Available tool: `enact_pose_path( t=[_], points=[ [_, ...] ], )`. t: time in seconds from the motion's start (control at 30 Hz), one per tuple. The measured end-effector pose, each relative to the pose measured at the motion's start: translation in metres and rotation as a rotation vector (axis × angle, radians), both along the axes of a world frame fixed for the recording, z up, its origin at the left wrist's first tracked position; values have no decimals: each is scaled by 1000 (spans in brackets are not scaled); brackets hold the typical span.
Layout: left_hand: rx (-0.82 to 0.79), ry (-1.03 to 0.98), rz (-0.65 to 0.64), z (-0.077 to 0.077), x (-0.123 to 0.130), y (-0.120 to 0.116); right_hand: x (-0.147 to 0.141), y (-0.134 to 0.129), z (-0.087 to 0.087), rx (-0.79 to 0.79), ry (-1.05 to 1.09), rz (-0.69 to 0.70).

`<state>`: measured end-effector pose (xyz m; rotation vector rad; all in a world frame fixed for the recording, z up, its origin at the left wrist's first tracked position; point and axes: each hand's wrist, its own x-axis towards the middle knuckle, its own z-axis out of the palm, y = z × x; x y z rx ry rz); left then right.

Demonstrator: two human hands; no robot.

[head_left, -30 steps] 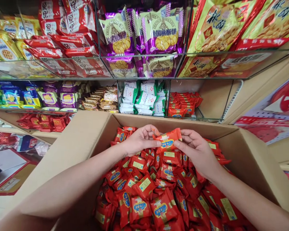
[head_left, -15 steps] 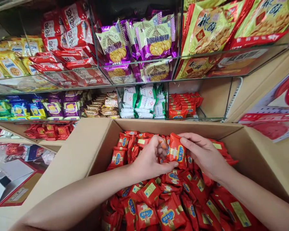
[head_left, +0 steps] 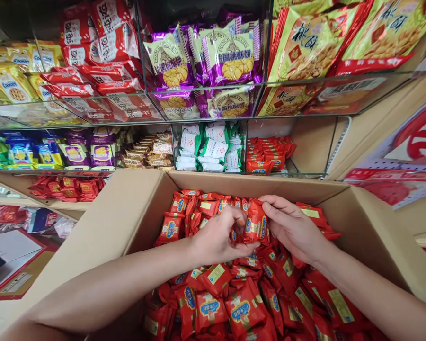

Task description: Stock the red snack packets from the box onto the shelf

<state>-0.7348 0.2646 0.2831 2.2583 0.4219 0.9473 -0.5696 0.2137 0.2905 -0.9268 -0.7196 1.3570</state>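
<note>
My right hand (head_left: 296, 227) pinches a red snack packet (head_left: 254, 222) with a blue and gold label by its right side, thumb against fingers. My left hand (head_left: 213, 237) curls round the packet's left side, its thumb below it. At least one more red packet shows between the left fingers, partly hidden. Both hands are inside the open cardboard box (head_left: 144, 213), above a heap of the same red packets (head_left: 239, 308). Some of these lie face up, others show a pale yellow label on the back.
Behind the box, glass-fronted shelves hold purple biscuit packs (head_left: 230, 57), large yellow packs (head_left: 301, 47), white-and-green packets (head_left: 216, 142) and a row of red packets (head_left: 270, 151). At lower left stands an opened red carton (head_left: 24, 279). The box flap (head_left: 88, 237) slants outward on the left.
The held packet has tilted and come slightly left, closer into my left hand's grasp. Both hands stay over the heap. The view has shifted a little.
</note>
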Motion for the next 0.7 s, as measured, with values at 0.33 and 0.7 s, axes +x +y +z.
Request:
enact_pose_path(
  t=[0.33, 0.7],
  points=[
    [157, -28, -33, -1, 0, 3, 1, -2, 0, -5, -20, 45],
    [211, -6, -96, -5, -1, 7, -1, -1, 1, -1, -32, 97]
  ],
)
